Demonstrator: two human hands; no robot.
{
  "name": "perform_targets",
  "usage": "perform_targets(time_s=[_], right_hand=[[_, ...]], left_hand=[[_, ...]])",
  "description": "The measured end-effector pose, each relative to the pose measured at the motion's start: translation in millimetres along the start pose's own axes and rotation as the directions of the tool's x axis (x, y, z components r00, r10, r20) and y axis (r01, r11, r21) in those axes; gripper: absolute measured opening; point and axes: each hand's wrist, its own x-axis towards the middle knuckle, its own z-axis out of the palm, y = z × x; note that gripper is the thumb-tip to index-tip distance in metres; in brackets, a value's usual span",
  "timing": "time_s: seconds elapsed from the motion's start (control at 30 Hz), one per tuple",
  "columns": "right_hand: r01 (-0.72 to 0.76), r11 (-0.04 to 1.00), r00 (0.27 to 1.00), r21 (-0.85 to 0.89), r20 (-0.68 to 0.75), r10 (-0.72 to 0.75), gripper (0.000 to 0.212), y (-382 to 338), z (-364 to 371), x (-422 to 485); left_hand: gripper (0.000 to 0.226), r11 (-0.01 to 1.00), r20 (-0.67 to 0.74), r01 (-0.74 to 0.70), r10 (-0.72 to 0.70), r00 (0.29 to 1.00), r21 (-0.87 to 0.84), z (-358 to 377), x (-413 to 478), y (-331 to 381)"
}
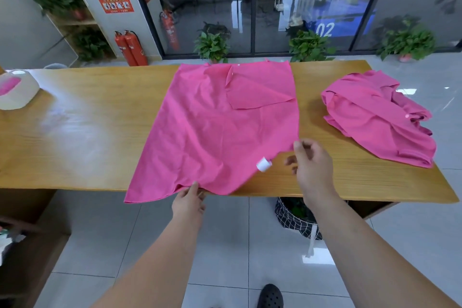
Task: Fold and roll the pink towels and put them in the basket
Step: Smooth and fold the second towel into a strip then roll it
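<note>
Our towel [212,132] lies lengthwise up-frame — our left hand [188,201] pinches its near hem, right hand [312,162] slack-fingered beside its right edge.

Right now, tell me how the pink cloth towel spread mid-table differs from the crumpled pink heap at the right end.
The spread pink cloth towel lies mostly flat, one far corner folded over; the crumpled pink cloth heap is bunched in layers. The spread towel hangs over the near edge of the wooden table; the heap sits at its right end. Both are the same pink.
</note>
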Motion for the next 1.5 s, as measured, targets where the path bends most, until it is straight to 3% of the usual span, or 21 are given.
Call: perform_targets(time_s=[0.03, 0.07, 0.1, 0.13, 0.2, 0.23, 0.27, 0.33, 0.43, 0.5, 0.53, 0.6, 0.67, 0.77, 0.93, 1.03, 1.13, 1.3, 1.5], right_hand=[[0.071, 0.997, 0.997, -0.006, -0.001, -0.071, 0.008, -2.7, 2.2, -1.0], [0.039, 0.999, 0.998, -0.035, -0.046, -0.040, 0.009, 0.8, -0.7, -1.7], [-0.097, 0.993, 0.988, -0.073, -0.128, 0.087, 0.011, 21.5, -10.9, 1.8], [-0.296, 0.954, 0.938, -0.051, -0.205, 0.280, 0.013, 42.5, -24.1, 1.0], [-0.645, 0.753, 0.727, 0.133, -0.196, 0.658, 0.020, 80.2, -49.6, -7.6], [-0.727, 0.659, 0.640, 0.195, -0.157, 0.752, 0.024, 89.5, -56.7, -11.0], [-0.745, 0.633, 0.616, 0.211, -0.145, 0.774, 0.023, 90.9, -56.2, -12.1], [-0.646, 0.746, 0.731, 0.162, -0.150, 0.665, 0.017, 72.8, -37.7, -4.9], [-0.203, 0.970, 0.973, 0.137, -0.081, 0.215, 0.008, 15.3, -2.2, -4.2], [0.067, 0.994, 0.992, 0.081, -0.110, -0.058, 0.008, -5.5, 0.1, -9.7], [0.069, 0.996, 0.985, 0.065, -0.162, -0.058, 0.010, -0.2, -6.5, -8.7], [-0.154, 0.986, 0.947, 0.068, -0.273, 0.167, 0.015, 33.1, -28.3, -5.3], [-0.446, 0.886, 0.839, 0.127, -0.284, 0.464, 0.017, 75.8, -51.6, -7.9], [-0.606, 0.762, 0.738, 0.229, -0.196, 0.646, 0.022, 123.4, -73.4, -14.4], [-0.627, 0.663, 0.675, 0.409, -0.139, 0.724, 0.029, 136.9, -75.2, -30.8], [-0.649, 0.627, 0.646, 0.431, -0.123, 0.753, 0.026, 139.7, -59.1, -38.6], [-0.658, 0.598, 0.626, 0.458, -0.109, 0.772, 0.038, 137.8, -28.3, -51.1], [-0.732, 0.514, 0.596, 0.447, 0.054, 0.801, 0.024, 125.6, 45.1, -81.2], [-0.744, 0.566, 0.630, 0.354, 0.090, 0.772, 0.017, 114.8, 121.6, -105.9]], left_hand=[[0.010, 1.000, -0.002, -0.023, 0.023, 1.000, -0.017, -1.6, -2.3, 0.8], [0.009, 1.000, -0.016, -0.019, 0.019, 1.000, -0.003, -5.1, 0.0, -1.2], [0.009, 1.000, -0.042, 0.006, -0.005, 0.999, 0.026, -9.3, 0.5, -4.2], [0.010, 0.996, -0.067, 0.041, -0.036, 0.997, 0.079, -12.6, 0.6, -8.0], [0.015, 0.973, -0.084, 0.098, -0.082, 0.993, 0.208, -16.8, -0.3, -14.2], [0.016, 0.961, -0.077, 0.117, -0.101, 0.992, 0.250, -16.7, -2.5, -15.4], [0.013, 0.961, -0.069, 0.122, -0.108, 0.992, 0.249, -13.8, -5.9, -14.5], [0.007, 0.976, -0.034, 0.073, -0.067, 0.997, 0.207, -8.7, -9.2, -9.1], [0.009, 0.998, -0.006, -0.001, 0.001, 1.000, 0.066, -3.8, -12.2, -0.4], [0.011, 1.000, 0.003, -0.013, 0.013, 1.000, 0.028, -4.9, -15.3, -3.4], [0.011, 0.999, -0.004, -0.010, 0.010, 1.000, 0.036, -5.9, -14.7, -7.0], [0.011, 0.996, -0.015, 0.028, -0.026, 1.000, 0.090, -9.1, -11.7, -17.1], [0.012, 0.982, -0.015, 0.110, -0.109, 0.994, 0.155, -12.3, -11.3, -27.8], [0.012, 0.954, -0.010, 0.226, -0.228, 0.974, 0.195, -14.8, -20.1, -37.7], [0.012, 0.933, -0.008, 0.247, -0.254, 0.967, 0.263, -20.5, -26.6, -47.9], [0.012, 0.924, 0.006, 0.251, -0.264, 0.965, 0.289, -22.9, -29.1, -47.3], [0.011, 0.920, 0.036, 0.233, -0.257, 0.966, 0.316, -25.4, -30.0, -41.4], [0.012, 0.910, 0.088, 0.248, -0.292, 0.952, 0.332, -30.4, -24.7, -35.9], [0.016, 0.888, 0.157, 0.249, -0.330, 0.931, 0.387, -43.1, -19.0, -28.5]])
